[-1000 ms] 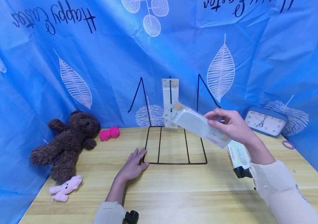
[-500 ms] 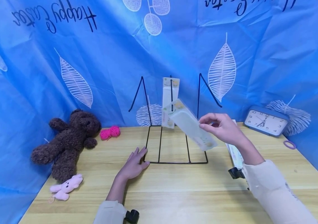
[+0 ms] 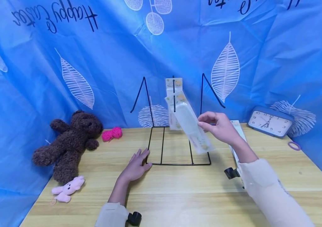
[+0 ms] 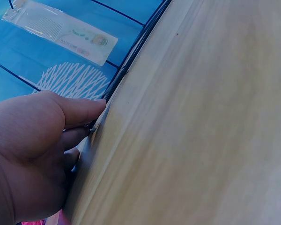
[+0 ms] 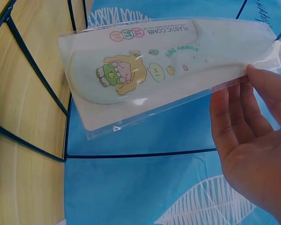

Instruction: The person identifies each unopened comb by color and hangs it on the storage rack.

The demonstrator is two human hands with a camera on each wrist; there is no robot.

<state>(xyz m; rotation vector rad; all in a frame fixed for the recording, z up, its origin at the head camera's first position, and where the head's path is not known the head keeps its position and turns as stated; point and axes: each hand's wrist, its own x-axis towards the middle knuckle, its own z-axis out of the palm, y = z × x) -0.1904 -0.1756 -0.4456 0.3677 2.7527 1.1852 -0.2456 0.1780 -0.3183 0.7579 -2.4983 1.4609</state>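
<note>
My right hand [image 3: 217, 126] pinches the edge of a plastic comb in a clear pack [image 3: 190, 123], thumb on one side and fingers on the other. The pack slants, its top end overlapping the front tip of the middle hook on a black wire rack [image 3: 175, 164]. Behind it, another packed comb [image 3: 179, 83] hangs upright from that hook. The right wrist view shows the held comb pack [image 5: 154, 77] with a cartoon figure on its card. My left hand [image 3: 134, 167] rests at the rack's front left corner, fingers extended, and its thumb [image 4: 86, 110] touches the wire.
Another pack [image 3: 238, 126] lies on the table, partly behind my right forearm. A blue clock [image 3: 270, 122] and purple ring [image 3: 294, 145] are at the right. A brown plush bear [image 3: 70, 143], pink yarn [image 3: 112, 134] and small pink plush [image 3: 68, 189] are at the left.
My right hand has moved left with the packed comb, which now hangs more steeply, its top end raised against the middle hook. My left hand has stayed at the rack's corner.
</note>
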